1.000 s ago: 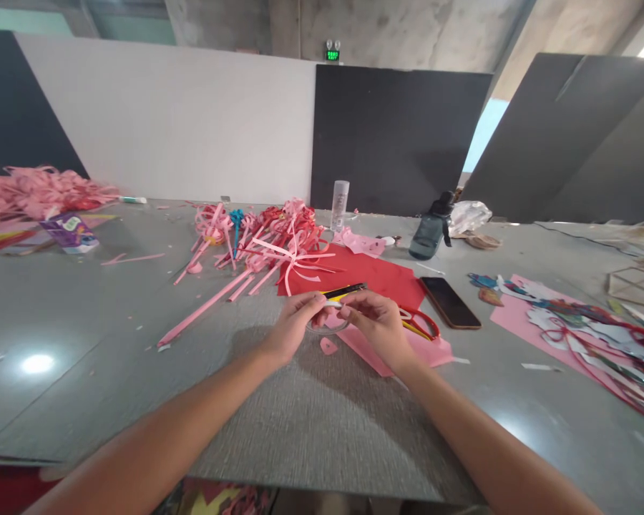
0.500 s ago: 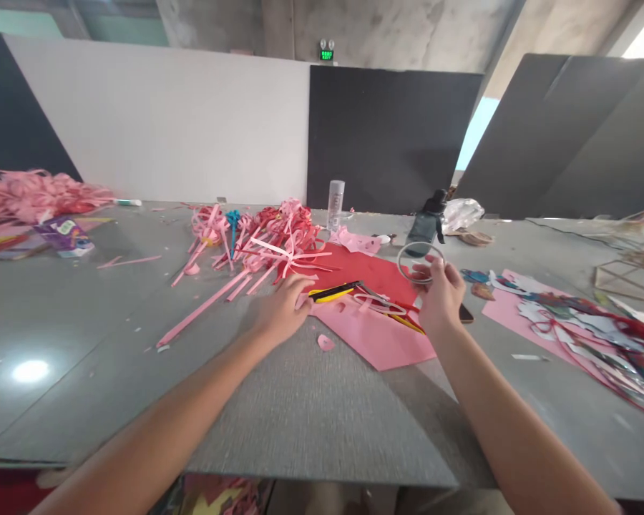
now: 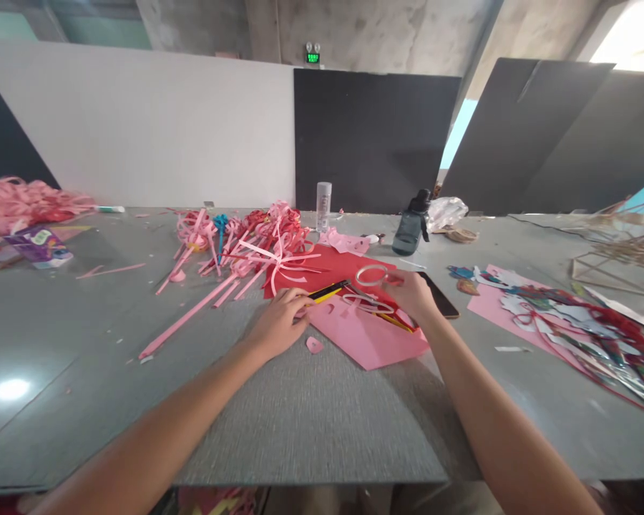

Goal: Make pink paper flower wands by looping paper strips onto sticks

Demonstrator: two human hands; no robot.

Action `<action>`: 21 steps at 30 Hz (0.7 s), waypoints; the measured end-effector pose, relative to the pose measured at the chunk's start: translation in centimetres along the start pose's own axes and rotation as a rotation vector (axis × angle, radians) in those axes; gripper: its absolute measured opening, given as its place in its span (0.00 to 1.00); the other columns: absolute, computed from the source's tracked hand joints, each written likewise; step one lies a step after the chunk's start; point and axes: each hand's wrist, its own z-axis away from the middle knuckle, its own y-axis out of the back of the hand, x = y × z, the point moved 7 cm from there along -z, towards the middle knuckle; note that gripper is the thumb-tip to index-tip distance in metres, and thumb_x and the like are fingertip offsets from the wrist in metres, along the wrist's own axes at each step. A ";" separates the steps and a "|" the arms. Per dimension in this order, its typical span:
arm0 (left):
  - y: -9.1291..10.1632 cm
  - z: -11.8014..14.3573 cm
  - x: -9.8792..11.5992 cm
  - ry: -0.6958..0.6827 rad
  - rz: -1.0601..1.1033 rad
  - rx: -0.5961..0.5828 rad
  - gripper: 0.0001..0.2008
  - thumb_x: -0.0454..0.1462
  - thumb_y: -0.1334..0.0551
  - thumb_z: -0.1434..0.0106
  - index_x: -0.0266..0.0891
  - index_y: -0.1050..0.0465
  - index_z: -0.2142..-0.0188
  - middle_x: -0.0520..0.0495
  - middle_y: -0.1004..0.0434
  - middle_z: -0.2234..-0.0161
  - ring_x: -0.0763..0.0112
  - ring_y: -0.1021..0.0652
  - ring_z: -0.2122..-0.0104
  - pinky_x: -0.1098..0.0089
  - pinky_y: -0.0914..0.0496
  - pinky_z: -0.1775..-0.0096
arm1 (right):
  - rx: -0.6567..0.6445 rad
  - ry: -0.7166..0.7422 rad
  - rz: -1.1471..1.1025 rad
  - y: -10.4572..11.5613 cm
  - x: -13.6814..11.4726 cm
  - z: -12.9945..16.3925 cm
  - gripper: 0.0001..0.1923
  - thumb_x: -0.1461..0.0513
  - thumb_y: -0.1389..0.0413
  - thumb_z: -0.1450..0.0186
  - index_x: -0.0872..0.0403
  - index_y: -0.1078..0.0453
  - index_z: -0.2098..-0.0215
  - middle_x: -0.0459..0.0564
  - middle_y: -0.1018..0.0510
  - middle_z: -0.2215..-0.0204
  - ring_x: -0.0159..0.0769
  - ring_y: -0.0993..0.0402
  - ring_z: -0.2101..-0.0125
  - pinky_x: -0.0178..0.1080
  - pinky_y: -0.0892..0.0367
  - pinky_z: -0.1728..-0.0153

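My right hand (image 3: 413, 297) holds a clear tape ring (image 3: 371, 275) low over the red paper sheet (image 3: 333, 272). My left hand (image 3: 279, 322) rests on the left edge of a pink paper sheet (image 3: 370, 340), fingertips by a yellow and black utility knife (image 3: 328, 290). Red-handled scissors (image 3: 378, 311) lie on the pink sheet between my hands. A small pink cut-out (image 3: 314, 345) lies on the grey mat (image 3: 311, 415) just below my left hand.
A heap of pink and red paper strips (image 3: 252, 243) lies behind my left hand. A black phone (image 3: 441, 297), a dark water bottle (image 3: 409, 232) and a clear tube (image 3: 323, 207) stand beyond. Coloured cut-outs on pink paper (image 3: 569, 315) fill the right; a purple packet (image 3: 37, 247) sits far left.
My right hand took the tape ring away from my left hand, lifted it to the right, then brought it back down over the red paper. My left hand settled onto the pink sheet.
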 end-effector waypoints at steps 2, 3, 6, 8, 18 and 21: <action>0.2 0.0 0.4 -0.033 0.013 0.028 0.12 0.33 0.41 0.31 0.41 0.22 0.50 0.44 0.23 0.50 0.58 0.26 0.47 0.55 0.30 0.44 | -0.132 0.012 0.195 -0.6 -0.3 0.4 0.14 0.60 0.26 0.56 0.52 0.20 0.71 0.50 0.20 0.75 0.42 0.23 0.70 0.40 0.34 0.67; 0.2 0.0 0.6 -0.048 0.013 0.035 0.12 0.33 0.41 0.31 0.41 0.22 0.51 0.44 0.23 0.51 0.58 0.26 0.47 0.55 0.30 0.44 | -0.199 0.013 0.282 -1.0 -0.3 0.7 0.15 0.61 0.26 0.57 0.51 0.19 0.71 0.50 0.18 0.73 0.44 0.22 0.68 0.40 0.35 0.66; 0.2 0.1 0.9 -0.069 0.020 0.036 0.12 0.33 0.41 0.31 0.42 0.22 0.51 0.44 0.22 0.51 0.58 0.26 0.47 0.54 0.30 0.44 | -0.326 0.041 0.465 -1.9 -0.7 1.5 0.10 0.62 0.28 0.52 0.49 0.19 0.71 0.50 0.16 0.69 0.44 0.21 0.66 0.39 0.36 0.65; 0.2 0.2 1.1 -0.075 0.036 0.025 0.12 0.32 0.40 0.32 0.42 0.22 0.51 0.45 0.22 0.51 0.59 0.25 0.47 0.55 0.30 0.44 | -0.366 0.058 0.541 -2.2 -0.9 1.8 0.06 0.65 0.33 0.47 0.49 0.19 0.71 0.51 0.16 0.69 0.44 0.21 0.66 0.39 0.37 0.66; -0.1 0.5 2.2 -0.161 0.100 -0.015 0.15 0.31 0.40 0.32 0.45 0.23 0.48 0.45 0.23 0.49 0.58 0.26 0.47 0.55 0.30 0.44 | -0.356 0.143 0.464 -2.4 -2.2 1.7 0.12 0.71 0.46 0.40 0.53 0.21 0.68 0.52 0.17 0.68 0.39 0.24 0.69 0.37 0.39 0.67; 0.1 0.5 2.5 -0.173 0.117 -0.016 0.17 0.31 0.41 0.32 0.46 0.24 0.46 0.44 0.24 0.48 0.58 0.25 0.47 0.54 0.30 0.44 | -0.304 0.163 0.341 -2.6 -3.0 1.6 0.14 0.68 0.49 0.37 0.54 0.22 0.60 0.50 0.19 0.69 0.36 0.27 0.72 0.36 0.39 0.68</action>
